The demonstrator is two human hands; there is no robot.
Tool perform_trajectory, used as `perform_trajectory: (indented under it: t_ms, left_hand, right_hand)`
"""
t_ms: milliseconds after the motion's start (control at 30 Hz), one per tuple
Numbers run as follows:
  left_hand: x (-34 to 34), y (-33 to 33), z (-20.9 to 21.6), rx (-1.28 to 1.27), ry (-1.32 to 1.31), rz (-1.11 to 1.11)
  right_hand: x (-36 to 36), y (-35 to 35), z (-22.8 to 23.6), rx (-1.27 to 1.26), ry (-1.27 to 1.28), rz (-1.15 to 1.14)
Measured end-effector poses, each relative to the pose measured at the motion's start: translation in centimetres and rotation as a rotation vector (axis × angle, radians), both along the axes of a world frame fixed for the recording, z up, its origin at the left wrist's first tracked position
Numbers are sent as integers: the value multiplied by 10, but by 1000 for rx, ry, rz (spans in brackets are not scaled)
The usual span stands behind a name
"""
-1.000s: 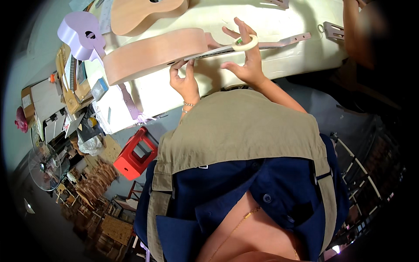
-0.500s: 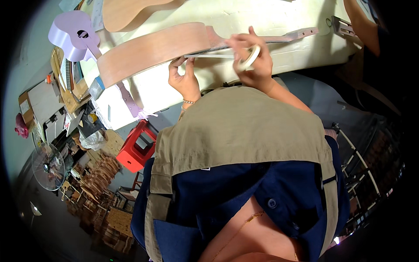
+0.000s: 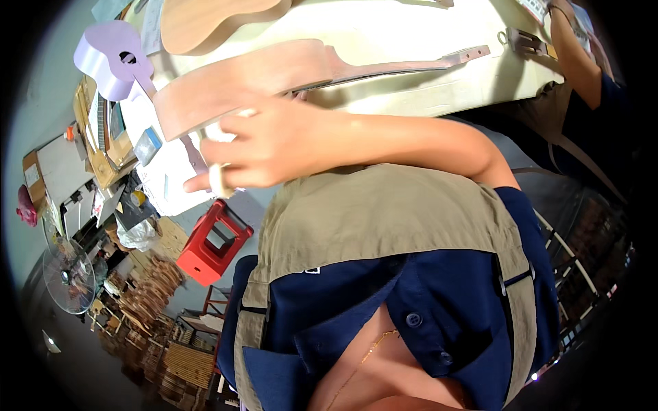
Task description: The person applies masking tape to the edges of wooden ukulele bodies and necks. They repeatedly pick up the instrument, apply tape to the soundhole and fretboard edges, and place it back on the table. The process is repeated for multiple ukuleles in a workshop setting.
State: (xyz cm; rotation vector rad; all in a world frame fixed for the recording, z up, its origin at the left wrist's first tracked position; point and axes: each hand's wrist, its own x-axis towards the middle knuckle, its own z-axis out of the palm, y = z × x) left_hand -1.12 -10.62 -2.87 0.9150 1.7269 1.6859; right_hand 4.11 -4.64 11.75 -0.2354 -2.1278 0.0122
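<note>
An unpainted wooden guitar body (image 3: pixel 240 75) lies on its side on the pale-covered table, its neck (image 3: pixel 391 69) pointing right. My right forearm crosses in front of it. My right hand (image 3: pixel 274 140), blurred, is at the body's left near edge, fingers curled around a cream roll of tape (image 3: pixel 218 181), of which only parts show. A pinkish bit of my left hand (image 3: pixel 300 95) seems to show beside the body's lower edge; the rest is hidden behind my right arm.
A lilac small guitar (image 3: pixel 113 58) stands at the left, another wooden guitar body (image 3: pixel 219 24) at the back. A red stool (image 3: pixel 214 241) is below the table's left side. A metal tool (image 3: pixel 528 42) lies at the right, near another person's arm (image 3: pixel 576 65).
My right hand has swung left with the tape roll, from near the neck to the body's left end. My left hand, earlier pinching the tape strip, is now mostly covered.
</note>
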Motion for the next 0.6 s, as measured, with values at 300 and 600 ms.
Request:
perform_trajectory:
  t_ms: [300,600]
  left_hand:
    - [3,4,1,0,113,7]
    - [-19,2,8,46,467,-110]
  right_hand:
    - [134,-33,-71,-681,-3,-563]
    - [140,-19,-110,-863,106,-546]
